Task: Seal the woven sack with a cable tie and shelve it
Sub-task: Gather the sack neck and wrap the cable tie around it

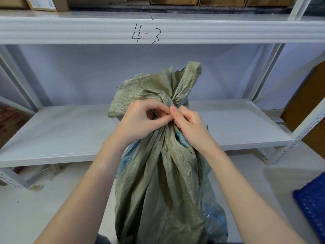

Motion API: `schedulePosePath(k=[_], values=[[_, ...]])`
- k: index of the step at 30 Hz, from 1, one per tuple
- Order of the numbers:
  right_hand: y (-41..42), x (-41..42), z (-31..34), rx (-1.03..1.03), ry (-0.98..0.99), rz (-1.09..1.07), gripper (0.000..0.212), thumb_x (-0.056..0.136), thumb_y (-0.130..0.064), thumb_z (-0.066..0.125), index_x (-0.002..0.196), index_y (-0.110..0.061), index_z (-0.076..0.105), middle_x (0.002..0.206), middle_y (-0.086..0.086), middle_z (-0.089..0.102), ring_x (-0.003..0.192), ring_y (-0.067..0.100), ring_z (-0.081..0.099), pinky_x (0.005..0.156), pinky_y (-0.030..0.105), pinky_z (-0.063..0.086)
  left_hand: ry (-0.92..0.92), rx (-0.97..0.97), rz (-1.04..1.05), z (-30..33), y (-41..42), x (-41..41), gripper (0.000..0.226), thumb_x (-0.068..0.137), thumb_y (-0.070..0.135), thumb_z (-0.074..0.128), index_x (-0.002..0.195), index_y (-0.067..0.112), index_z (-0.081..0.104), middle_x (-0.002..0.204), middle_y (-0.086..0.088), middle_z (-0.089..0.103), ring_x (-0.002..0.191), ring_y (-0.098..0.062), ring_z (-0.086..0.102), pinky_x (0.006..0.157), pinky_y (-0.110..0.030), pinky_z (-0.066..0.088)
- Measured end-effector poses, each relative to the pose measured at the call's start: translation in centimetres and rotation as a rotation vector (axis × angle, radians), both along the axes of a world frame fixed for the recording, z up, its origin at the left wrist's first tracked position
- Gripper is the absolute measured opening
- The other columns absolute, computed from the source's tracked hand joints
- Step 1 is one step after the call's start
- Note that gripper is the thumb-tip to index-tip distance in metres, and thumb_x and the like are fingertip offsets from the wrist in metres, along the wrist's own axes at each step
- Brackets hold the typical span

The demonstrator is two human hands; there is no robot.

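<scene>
**Head view: neck gathered, tie going on**

Head camera looks down my forearms at the woven sack (161, 173), which stands upright on the floor in front of the empty shelf (61, 134), the one below the beam marked "4-3" (145, 35). Its long axis runs straight up and down — full body at the bottom, gathered neck at the top, loose mouth flaring above my hands toward the shelving.

My left hand (140, 122) is clenched around the bunched neck from the left, thumb and forefinger curled in toward the centre. My right hand (190, 125) presses in from the right, its fingertips (173, 111) meeting the left ones right at the cinch point. Both are pinching at the neck; whether they also hold the cable tie I cannot tell, since the tie itself is hidden under my fingers — a dark sliver by the right wrist may be its tail, but it is too small to say.

By my judgement the gathering is done and the sealing is in hand, not finished. Left to do: pull the tie snug, then lift the sack onto the shelf, which is bare and just behind it. A blue crate (311, 205) sits at my lower right, well apart.
</scene>
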State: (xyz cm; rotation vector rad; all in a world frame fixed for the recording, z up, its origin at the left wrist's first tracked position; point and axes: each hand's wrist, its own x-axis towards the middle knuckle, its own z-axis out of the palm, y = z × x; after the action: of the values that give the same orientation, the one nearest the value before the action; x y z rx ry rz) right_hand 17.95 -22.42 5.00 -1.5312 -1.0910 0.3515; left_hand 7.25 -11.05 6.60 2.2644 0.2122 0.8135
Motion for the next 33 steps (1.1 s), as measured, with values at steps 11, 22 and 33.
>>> schedulePosePath(k=[11,22,33], values=[[-0.4,1.4,-0.7,0.009,-0.132,-0.023,0.048,0.098,-0.025,0.045,0.05,-0.021,0.043,0.066,-0.002,0.042,0.06,0.002,0.042,0.067,0.02,0.034,-0.042,0.204,0.079,-0.8,0.1,0.0,0.009,0.079,0.032,0.072,0.083,0.025,0.076,0.092,0.015,0.068,0.087,-0.003,0.064,0.078,-0.039,0.053],[-3.9,5.8,1.8,0.273,0.312,-0.23,0.052,0.098,-0.033,0.042,0.048,-0.019,0.04,0.057,-0.005,0.056,0.063,0.015,0.06,0.059,0.025,0.041,0.016,0.175,0.268,-1.7,3.1,-2.4,0.002,0.078,0.019,0.074,0.078,0.018,0.076,0.092,0.01,0.072,0.091,0.001,0.063,0.088,-0.019,0.047],[0.4,0.5,-0.4,-0.109,-0.078,-0.014,0.052,0.08,-0.054,0.058,0.07,-0.003,0.052,0.065,-0.001,0.047,0.065,0.009,0.047,0.066,0.03,0.037,0.004,0.255,0.139,-1.4,0.6,-0.6,0.009,0.075,0.011,0.073,0.083,0.015,0.077,0.091,0.015,0.068,0.089,0.002,0.061,0.082,-0.007,0.043]])
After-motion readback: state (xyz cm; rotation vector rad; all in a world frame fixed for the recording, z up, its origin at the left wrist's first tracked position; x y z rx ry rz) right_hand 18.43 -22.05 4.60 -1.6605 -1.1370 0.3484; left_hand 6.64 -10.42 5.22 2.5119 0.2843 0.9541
